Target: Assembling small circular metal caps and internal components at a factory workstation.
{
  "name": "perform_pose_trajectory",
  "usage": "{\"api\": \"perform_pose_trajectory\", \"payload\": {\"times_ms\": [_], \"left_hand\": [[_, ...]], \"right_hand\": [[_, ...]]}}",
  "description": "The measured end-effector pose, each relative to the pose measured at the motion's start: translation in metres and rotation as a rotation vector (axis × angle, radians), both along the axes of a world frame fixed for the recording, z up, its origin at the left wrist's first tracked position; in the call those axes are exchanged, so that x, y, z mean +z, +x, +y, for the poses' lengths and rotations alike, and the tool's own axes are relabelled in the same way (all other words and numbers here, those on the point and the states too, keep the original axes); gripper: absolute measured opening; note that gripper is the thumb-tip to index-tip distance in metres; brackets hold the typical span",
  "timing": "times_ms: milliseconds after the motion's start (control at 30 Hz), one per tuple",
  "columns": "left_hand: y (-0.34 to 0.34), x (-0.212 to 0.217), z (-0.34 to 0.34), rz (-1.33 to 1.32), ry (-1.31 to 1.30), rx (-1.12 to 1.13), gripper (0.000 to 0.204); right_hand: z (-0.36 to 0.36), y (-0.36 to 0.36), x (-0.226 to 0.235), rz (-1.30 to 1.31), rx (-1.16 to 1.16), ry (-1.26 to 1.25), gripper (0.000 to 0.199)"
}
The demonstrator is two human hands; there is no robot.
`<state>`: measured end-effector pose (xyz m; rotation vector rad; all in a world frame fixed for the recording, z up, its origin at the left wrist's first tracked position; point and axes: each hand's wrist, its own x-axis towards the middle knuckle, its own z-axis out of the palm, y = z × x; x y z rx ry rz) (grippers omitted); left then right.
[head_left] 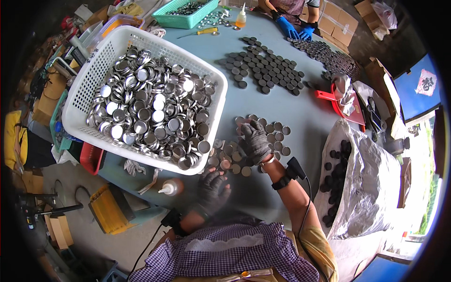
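Note:
My right hand point(256, 143), in a dark grey glove, reaches over a spread of shallow round metal caps point(277, 137) on the table. Its fingers are stretched out and touch the caps, and whatever lies beneath the palm is hidden. Closer to the table's front edge, my left hand point(211, 193) wears a similar glove with bare fingertips. The thumb stands apart from its fingers, and I see nothing held in it. Just beyond it lie more loose caps point(235, 156). A big white plastic basket point(141, 162), heaped with shiny metal caps point(150, 108), stands to the left.
Dark round pieces point(270, 68) cover the table's far middle. Across the table, a person in blue gloves point(293, 30) works by another pile. At right are a red dustpan point(345, 101) and a white sack point(361, 183) with black pieces. A small squeeze bottle point(172, 187) stands front left.

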<state>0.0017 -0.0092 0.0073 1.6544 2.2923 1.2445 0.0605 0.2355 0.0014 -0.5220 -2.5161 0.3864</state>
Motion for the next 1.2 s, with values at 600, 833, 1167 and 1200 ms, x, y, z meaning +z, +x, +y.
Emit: {"api": "perform_pose_trajectory", "payload": {"times_ms": [600,833,1167,1200], "left_hand": [[0.003,-0.002,0.000,-0.018,-0.011,-0.001,0.025],[0.004,-0.007,-0.001,-0.006,0.006,-0.002,0.025],[0.002,-0.002,-0.001,0.008,0.003,-0.015,0.025],[0.003,-0.002,0.000,0.008,0.006,-0.018,0.025]], "right_hand": [[-0.032,0.040,0.002,-0.096,0.040,0.010,0.042],[-0.029,0.074,0.005,-0.104,0.004,-0.077,0.041],[-0.063,0.094,0.024,-0.064,0.137,-0.104,0.044],[-0.065,0.097,0.020,-0.062,0.136,-0.102,0.044]]}}
